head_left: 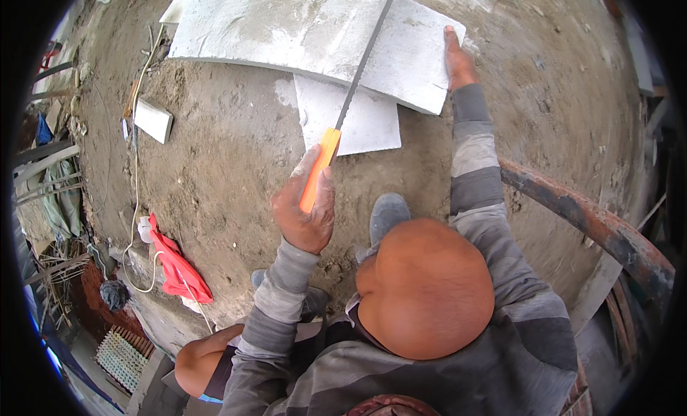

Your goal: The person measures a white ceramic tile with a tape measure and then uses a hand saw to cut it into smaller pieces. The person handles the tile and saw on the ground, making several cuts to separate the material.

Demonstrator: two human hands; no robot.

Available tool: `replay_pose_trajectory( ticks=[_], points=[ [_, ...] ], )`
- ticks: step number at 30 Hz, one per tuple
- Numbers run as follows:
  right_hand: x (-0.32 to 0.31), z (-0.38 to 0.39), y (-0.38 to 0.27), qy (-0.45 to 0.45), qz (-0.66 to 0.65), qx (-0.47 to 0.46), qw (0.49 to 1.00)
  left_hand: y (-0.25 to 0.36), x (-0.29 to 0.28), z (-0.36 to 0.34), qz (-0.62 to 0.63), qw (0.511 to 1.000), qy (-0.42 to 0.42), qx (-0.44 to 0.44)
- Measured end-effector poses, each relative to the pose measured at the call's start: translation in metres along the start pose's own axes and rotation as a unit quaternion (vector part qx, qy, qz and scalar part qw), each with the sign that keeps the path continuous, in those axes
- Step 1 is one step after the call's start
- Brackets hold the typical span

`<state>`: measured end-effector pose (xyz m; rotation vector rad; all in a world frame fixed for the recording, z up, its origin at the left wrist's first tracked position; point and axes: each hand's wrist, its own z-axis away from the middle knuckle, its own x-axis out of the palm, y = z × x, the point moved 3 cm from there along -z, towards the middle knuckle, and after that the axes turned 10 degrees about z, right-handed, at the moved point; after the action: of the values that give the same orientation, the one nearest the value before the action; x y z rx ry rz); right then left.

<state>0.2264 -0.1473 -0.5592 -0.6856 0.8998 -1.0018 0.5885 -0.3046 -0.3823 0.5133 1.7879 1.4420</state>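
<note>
The left hand (308, 219) is clamped around the orange handle (321, 165) of the saw (349, 99), which runs far and slightly right across the white slab (286, 33), whose long axis lies left to right. The right hand (460, 64) touches the slab's right end, fingers mostly hidden; I cannot tell its grip. The saw's far end is cut off.

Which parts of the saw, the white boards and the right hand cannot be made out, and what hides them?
All in the head view:
Saw blade: far end, cut off by the top edge.
Large white board: far side, cut off by the same edge.
Lower white board: back part, covered by the large white board.
Right hand: most fingers, hidden behind the hand or board.
</note>
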Motion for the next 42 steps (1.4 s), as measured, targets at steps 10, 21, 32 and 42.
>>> replay_pose_trajectory(
  ticks=[10, 21, 32, 42],
  points=[
    [-0.006, 0.017, -0.007, -0.066, -0.103, -0.019, 0.992, -0.009, -0.006, -0.013, 0.035, 0.998, -0.036, 0.038],
    [-0.001, 0.045, -0.01, -0.001, -0.083, -0.057, 0.995, -0.003, -0.006, 0.006, 0.019, 0.999, -0.033, -0.032],
    [0.0, 0.038, -0.006, 0.0, -0.096, -0.06, 0.994, -0.001, 0.001, 0.005, 0.006, 1.0, -0.006, 0.016],
    [0.001, 0.047, -0.012, 0.0, -0.129, -0.057, 0.99, -0.004, 0.004, 0.008, 0.014, 1.0, -0.003, 0.009]
  ],
)
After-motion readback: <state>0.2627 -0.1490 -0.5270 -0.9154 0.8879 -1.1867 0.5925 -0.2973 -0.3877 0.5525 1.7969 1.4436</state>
